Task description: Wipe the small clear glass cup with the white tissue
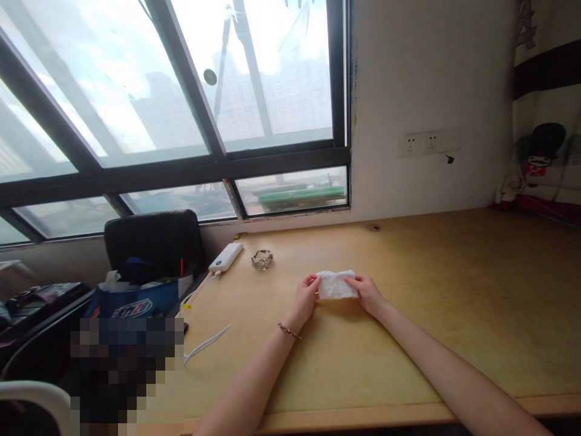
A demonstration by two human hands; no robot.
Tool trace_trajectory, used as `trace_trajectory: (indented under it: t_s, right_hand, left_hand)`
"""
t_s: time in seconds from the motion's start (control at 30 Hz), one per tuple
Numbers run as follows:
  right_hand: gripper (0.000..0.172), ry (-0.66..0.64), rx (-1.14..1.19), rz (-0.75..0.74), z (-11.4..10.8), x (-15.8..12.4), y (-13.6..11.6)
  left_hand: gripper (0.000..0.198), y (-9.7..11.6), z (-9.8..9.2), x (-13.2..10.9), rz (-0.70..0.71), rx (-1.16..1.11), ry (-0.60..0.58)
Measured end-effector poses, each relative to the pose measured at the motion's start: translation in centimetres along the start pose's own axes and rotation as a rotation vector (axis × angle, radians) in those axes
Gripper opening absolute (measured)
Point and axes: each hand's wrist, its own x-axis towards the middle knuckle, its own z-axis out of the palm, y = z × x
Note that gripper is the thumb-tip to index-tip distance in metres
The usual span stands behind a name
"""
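Your left hand [306,298] and right hand [368,293] hold a small, crumpled white paper tissue [334,285] between them, just above the pale yellow wooden counter [454,290], near its middle and a little toward the window side. Each grip is pressed together on the tissue: the left pinches its left edge, the right its right edge, with thumbs on top and the tissue stretched flat between them. A thin braided bracelet [289,330] sits on your left wrist.

Beyond your left hand, nearer the window, stands a small shiny silver-coloured round dish [262,260], and just beside it lies a white rectangular power bank [226,257]. A white cable [206,344] trails along the counter's left edge. A black padded chair [154,242] stands to the left, off the counter.
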Motion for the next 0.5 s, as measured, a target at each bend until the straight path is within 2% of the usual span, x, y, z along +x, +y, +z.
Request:
trace_trajectory:
  t_s: [0.17, 0.27, 0.4, 0.5]
  right_hand:
    - [0.034, 0.032, 0.013, -0.006, -0.2, 0.3, 0.2]
    - [0.034, 0.110, -0.019, -0.037, -0.8, 0.8, 0.8]
    - [0.032, 0.262, -0.087, -0.122, -1.7, 1.6, 1.4]
    - [0.032, 0.299, -0.081, -0.126, -2.1, 1.8, 1.4]
  left_hand:
    - [0.033, 0.0, 0.4, -0.2, 0.008, 0.221, -0.095]
    - [0.028, -0.2, 0.3, 0.0, 0.044, 0.377, -0.071]
    - [0.023, 0.1, -1.9, 1.2, 0.156, 0.578, 0.033]
    - [0.021, 1.5, -5.2, 2.3, 0.289, 0.899, 0.253]
